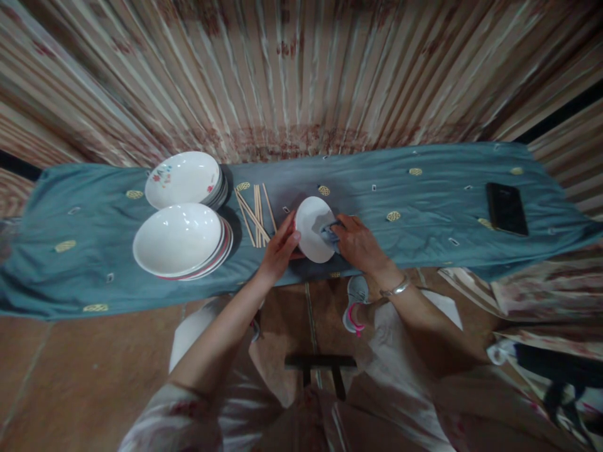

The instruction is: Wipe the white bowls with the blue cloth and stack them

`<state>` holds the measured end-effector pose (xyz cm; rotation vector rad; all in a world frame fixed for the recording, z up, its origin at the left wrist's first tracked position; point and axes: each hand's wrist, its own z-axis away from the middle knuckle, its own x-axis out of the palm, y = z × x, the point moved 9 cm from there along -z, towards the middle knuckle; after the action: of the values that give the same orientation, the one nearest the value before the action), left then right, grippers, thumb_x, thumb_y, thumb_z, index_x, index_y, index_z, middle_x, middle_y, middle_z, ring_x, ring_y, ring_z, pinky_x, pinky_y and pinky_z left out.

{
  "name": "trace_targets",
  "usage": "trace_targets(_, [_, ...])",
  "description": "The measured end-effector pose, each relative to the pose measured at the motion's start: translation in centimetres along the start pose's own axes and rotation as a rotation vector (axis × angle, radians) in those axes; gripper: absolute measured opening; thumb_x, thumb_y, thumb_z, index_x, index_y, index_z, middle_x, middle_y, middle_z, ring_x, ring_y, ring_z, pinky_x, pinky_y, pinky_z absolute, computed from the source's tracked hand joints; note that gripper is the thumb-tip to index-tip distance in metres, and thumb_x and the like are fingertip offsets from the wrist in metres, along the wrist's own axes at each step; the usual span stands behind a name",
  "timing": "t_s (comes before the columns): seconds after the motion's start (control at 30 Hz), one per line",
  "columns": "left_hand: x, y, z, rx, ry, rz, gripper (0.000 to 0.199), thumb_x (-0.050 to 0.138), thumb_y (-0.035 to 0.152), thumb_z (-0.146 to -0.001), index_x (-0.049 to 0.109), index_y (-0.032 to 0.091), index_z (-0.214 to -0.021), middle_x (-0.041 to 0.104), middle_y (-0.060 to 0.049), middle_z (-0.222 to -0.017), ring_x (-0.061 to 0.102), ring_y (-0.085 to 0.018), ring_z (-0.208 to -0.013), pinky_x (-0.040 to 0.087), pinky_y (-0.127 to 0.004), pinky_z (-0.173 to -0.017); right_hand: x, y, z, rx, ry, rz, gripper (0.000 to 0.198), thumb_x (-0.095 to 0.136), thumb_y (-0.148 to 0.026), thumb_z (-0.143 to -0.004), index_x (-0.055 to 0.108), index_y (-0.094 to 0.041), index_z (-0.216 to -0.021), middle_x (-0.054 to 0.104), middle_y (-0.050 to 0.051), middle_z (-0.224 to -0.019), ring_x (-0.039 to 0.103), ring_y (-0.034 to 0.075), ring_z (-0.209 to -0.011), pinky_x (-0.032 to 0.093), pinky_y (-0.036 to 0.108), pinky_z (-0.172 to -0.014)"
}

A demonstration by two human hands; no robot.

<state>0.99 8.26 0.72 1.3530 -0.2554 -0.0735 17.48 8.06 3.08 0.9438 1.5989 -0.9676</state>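
Note:
A small white bowl (313, 227) is held up in front of me over the cloth, its opening facing me. My left hand (281, 246) is closed on the bowl's left side, thumb at the rim. At the right rim my right hand (357, 242) grips a bluish-grey cloth (331, 233), pressed against the bowl's inside; most of the cloth is hidden by the fingers. Just left of my left hand lie several wooden chopsticks (257, 216), some crossing each other.
Two stacks of dishes stand on the left: white bowls (179, 238) in front, flower-patterned plates (186, 179) behind. A black phone (507, 208) lies at the right end of the table with its blue-green tablecloth (424, 201). Pleated curtains (292, 81) hang right behind the table.

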Motion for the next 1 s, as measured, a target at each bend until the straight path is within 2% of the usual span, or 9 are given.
trace_targets(0.23, [0.0, -0.1, -0.1, -0.008, 0.008, 0.020, 0.096, 0.072, 0.067, -0.077, 0.040, 0.025, -0.157, 0.061, -0.012, -0.143, 0.061, -0.037, -0.121, 0.065, -0.042, -0.075, 0.4, -1.1, 0.8, -0.106, -0.141, -0.275, 0.033, 0.056, -0.006, -0.082, 0.073, -0.015, -0.109, 0.070, 0.012, -0.123, 0.064, 0.026, -0.112, 0.049, 0.038, -0.101])
trace_targets(0.37, [-0.1, -0.3, -0.1, -0.003, 0.007, 0.028, 0.092, 0.072, 0.064, -0.078, 0.041, 0.027, -0.156, 0.061, -0.010, -0.144, 0.062, -0.035, -0.121, 0.065, -0.040, -0.076, 0.4, -1.9, 0.6, -0.126, -0.198, -0.469, 0.034, 0.058, -0.010, -0.081, 0.074, -0.016, -0.111, 0.072, 0.011, -0.123, 0.066, 0.025, -0.113, 0.050, 0.035, -0.099])
trace_targets(0.57, [0.1, -0.2, -0.1, 0.015, -0.012, 0.042, 0.088, 0.070, 0.063, -0.081, 0.040, 0.029, -0.157, 0.060, -0.009, -0.147, 0.062, -0.034, -0.122, 0.065, -0.042, -0.078, 0.2, -3.1, 0.3, -0.096, -0.266, -0.793, 0.028, 0.058, -0.015, -0.083, 0.072, -0.017, -0.107, 0.073, 0.006, -0.104, 0.067, 0.018, -0.088, 0.052, 0.030, -0.081])
trace_targets(0.73, [-0.1, 0.0, -0.1, 0.039, 0.002, 0.010, 0.086, 0.069, 0.060, -0.082, 0.042, 0.026, -0.156, 0.062, -0.010, -0.145, 0.063, -0.033, -0.121, 0.064, -0.040, -0.080, 0.3, -3.3, -0.1, -0.024, -0.270, -0.944, 0.018, 0.066, -0.025, -0.082, 0.071, -0.017, -0.098, 0.069, 0.001, -0.090, 0.062, 0.016, -0.079, 0.049, 0.028, -0.074])
trace_targets(0.87, [-0.2, -0.3, -0.1, 0.022, 0.005, 0.005, 0.085, 0.068, 0.059, -0.083, 0.042, 0.026, -0.156, 0.057, -0.008, -0.151, 0.060, -0.033, -0.127, 0.062, -0.043, -0.088, 0.0, -3.8, -0.7, 0.012, -0.236, -1.008, 0.017, 0.068, -0.031, -0.079, 0.068, -0.017, -0.088, 0.065, -0.001, -0.082, 0.056, 0.013, -0.072, 0.043, 0.025, -0.068])
trace_targets(1.0, [-0.3, -0.1, -0.3, 0.063, 0.008, -0.015, 0.085, 0.065, 0.062, -0.084, 0.042, 0.022, -0.156, 0.048, -0.009, -0.159, 0.049, -0.033, -0.142, 0.052, -0.045, -0.108, 0.1, -4.0, -1.5, 0.069, -0.192, -1.056, 0.027, 0.065, -0.044, -0.080, 0.060, -0.018, -0.075, 0.053, -0.004, -0.068, 0.046, 0.010, -0.063, 0.035, 0.023, -0.060])
